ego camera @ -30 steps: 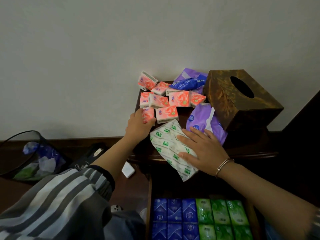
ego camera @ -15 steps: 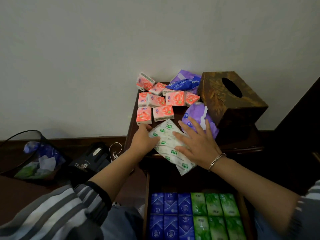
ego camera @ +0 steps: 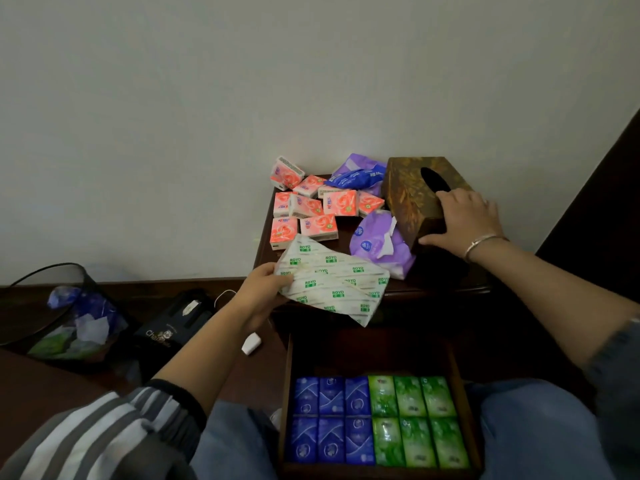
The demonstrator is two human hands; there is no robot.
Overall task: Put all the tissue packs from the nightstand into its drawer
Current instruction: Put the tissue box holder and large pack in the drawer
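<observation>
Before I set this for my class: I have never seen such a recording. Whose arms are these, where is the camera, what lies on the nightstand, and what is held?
No machine here: a person wears one camera on the head, so you look down at their own arms. The left hand grips a white ROYO tissue pack at the front edge of the nightstand. The right hand rests on a brown tissue box. Pink packs, purple packs and a long blue pack lie on top. Below, the open drawer holds small blue packs and small green packs in rows.
</observation>
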